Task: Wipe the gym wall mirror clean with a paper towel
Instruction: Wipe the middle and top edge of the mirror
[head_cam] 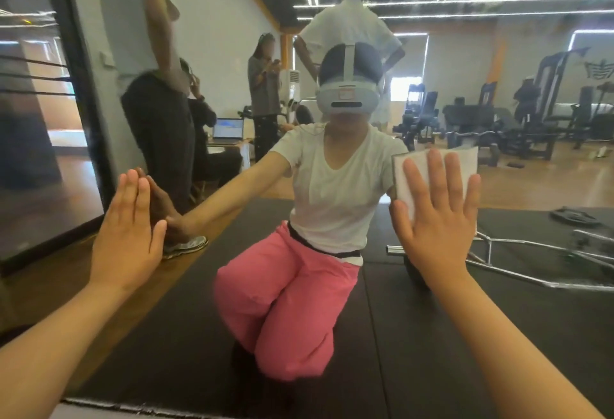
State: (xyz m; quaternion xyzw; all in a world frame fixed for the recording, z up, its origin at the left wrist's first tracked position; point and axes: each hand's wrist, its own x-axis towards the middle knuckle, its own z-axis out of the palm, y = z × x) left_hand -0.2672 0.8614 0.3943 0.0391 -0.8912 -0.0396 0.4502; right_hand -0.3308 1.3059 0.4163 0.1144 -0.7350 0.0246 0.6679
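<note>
Head view, close up to the gym wall mirror (498, 93); its dark frame (83, 93) runs down the left of view.

- Right hand (435, 219): flat and fully spread, fingers straight and fanned, palm pressing a folded white paper towel (468, 159) against the glass. No curl round the towel; it is pinned under the palm and fingers only.
- Paper towel: on the mirror surface, right of centre at about the reflected person's shoulder height. Its top and left edges show beyond the fingertips; the lower part is hidden under the hand.
- Left hand (129, 229): flat on the glass near the frame, fingers straight and held together, thumb out to the side. It holds nothing. Its reflection meets it fingertip to fingertip.
- Both forearms reach up from the bottom corners, bare.

In the glass:
- The reflected person (319, 206) kneels on a black floor mat (415, 335), in a white T-shirt, pink trousers and a grey headset.
- Several bystanders stand behind at left, beside an open laptop (228, 128).
- Weight machines (498, 126) fill the right background on a wooden floor.
- A chrome bar frame (531, 252) lies on the mat at right.
- Strip lights cross the ceiling.
</note>
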